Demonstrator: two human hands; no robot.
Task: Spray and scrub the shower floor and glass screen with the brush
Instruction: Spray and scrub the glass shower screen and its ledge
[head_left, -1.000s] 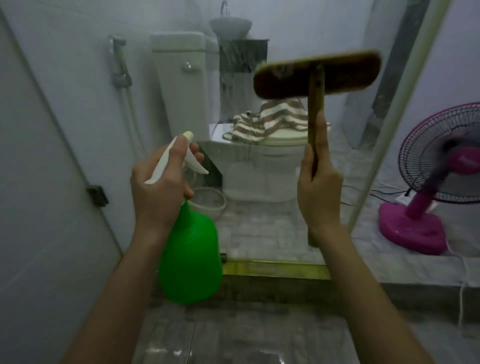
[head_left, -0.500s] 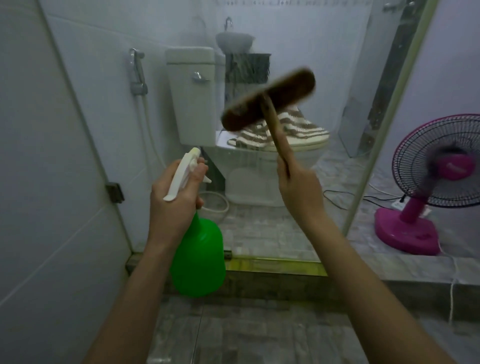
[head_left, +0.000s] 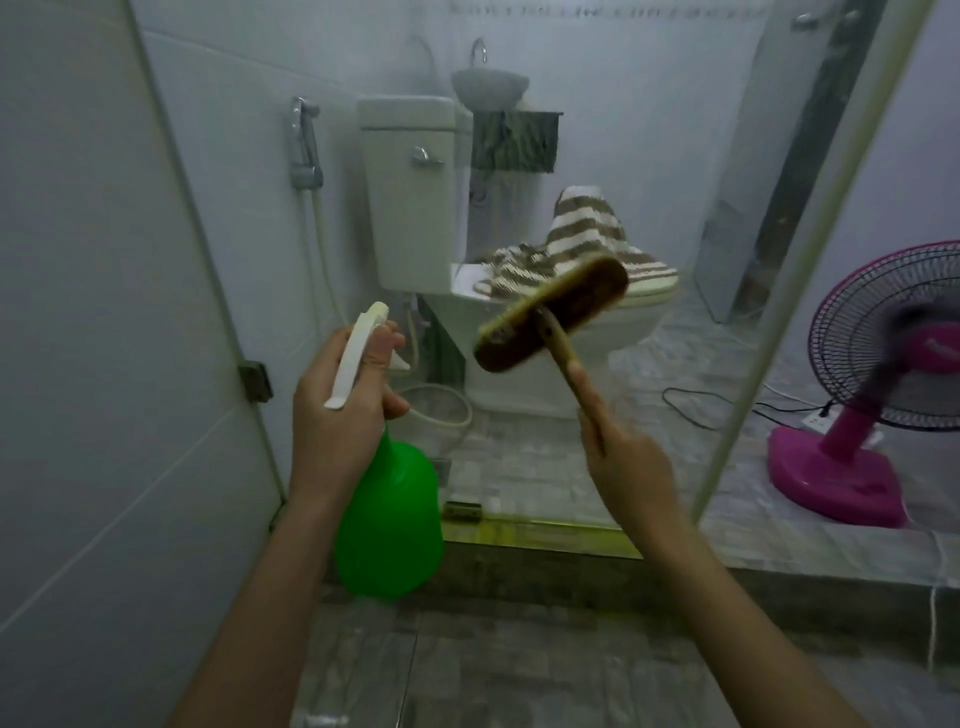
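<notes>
My left hand (head_left: 340, 410) grips the white trigger head of a green spray bottle (head_left: 389, 519), nozzle aimed at the glass screen (head_left: 649, 130) in front of me. My right hand (head_left: 628, 467) holds the wooden handle of a scrub brush (head_left: 553, 314). The brush head is tilted, its left end lower, and lies against or just before the glass at mid height. The grey tiled shower floor (head_left: 519, 670) lies below my arms.
Behind the glass stand a white toilet (head_left: 410, 208) with a striped towel (head_left: 587, 234) on its lid, a small basin (head_left: 488, 85) and a bidet sprayer (head_left: 304, 150). A pink fan (head_left: 878, 395) stands at the right, past the screen's white edge frame (head_left: 779, 291). A brass rail (head_left: 540, 532) runs along the curb.
The brush head has come down and leftward along the glass and tilted from level to slanted. My view has shifted slightly; the left hand keeps the bottle in about the same place.
</notes>
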